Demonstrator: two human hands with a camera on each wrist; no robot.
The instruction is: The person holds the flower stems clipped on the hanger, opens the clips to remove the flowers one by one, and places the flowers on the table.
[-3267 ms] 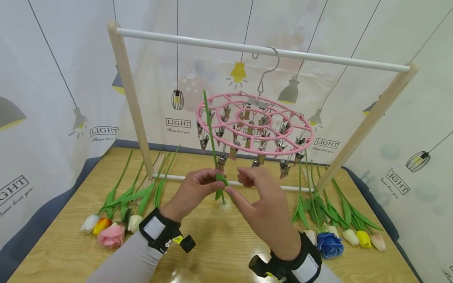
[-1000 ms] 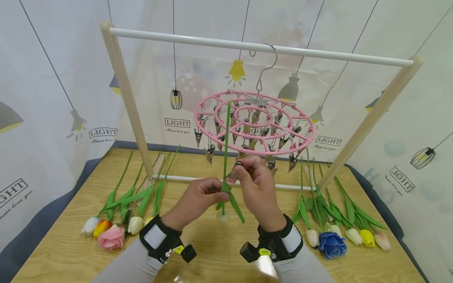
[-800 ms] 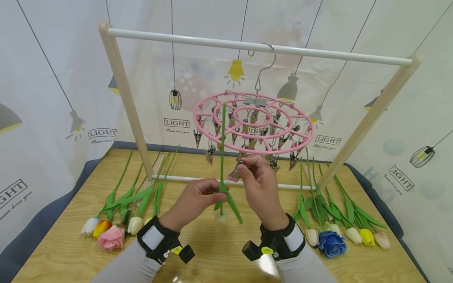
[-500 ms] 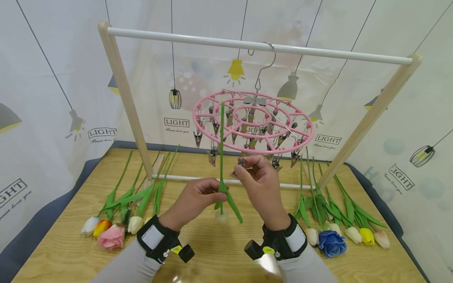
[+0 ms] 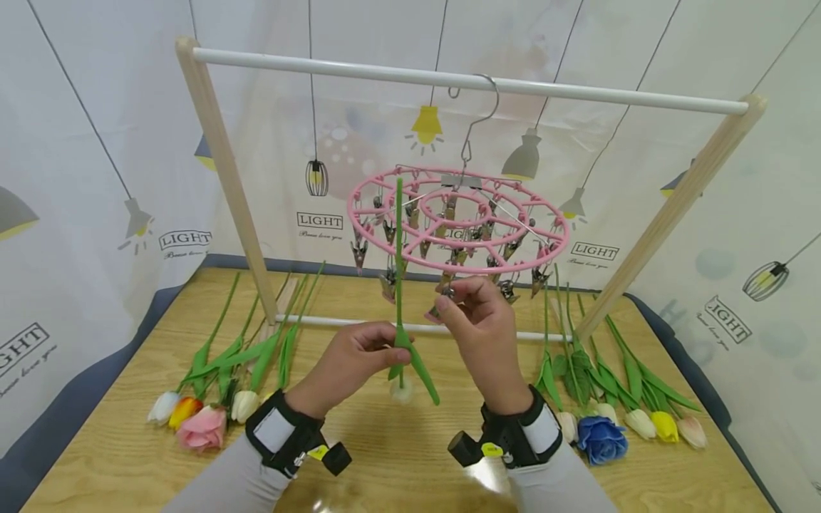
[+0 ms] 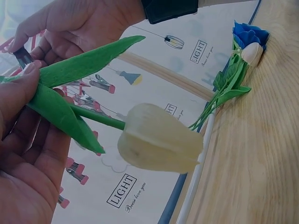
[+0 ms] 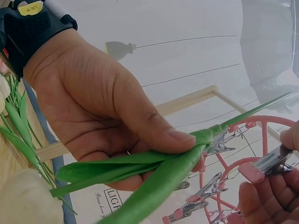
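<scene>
My left hand (image 5: 355,360) pinches the green stem of a white artificial tulip (image 6: 159,140) between thumb and fingers, just where its leaves branch off. The bloom (image 5: 401,391) hangs downward over the table, and the bare stem end points up in front of the pink ring rack (image 5: 359,226). To the right of the stem, my right hand (image 5: 484,335) pinches a metal clip (image 7: 266,168) with pink tips that hangs from the rack's front edge. The clip's tips point toward the stem, with a gap between them. Fingers partly cover the clip in the head view.
The rack hangs by a metal hook (image 5: 485,117) from the white bar (image 5: 359,70) of a wooden-legged stand; other clips dangle below it. Artificial flowers lie on the table (image 5: 385,456): a pink rose (image 5: 202,429) among those at left, a blue rose (image 5: 601,440) among those at right.
My right hand has gone from the tulip's leaves to a clip and now grips it, drifting slightly right. The rack has turned a little. My left hand has kept hold of the stem.
</scene>
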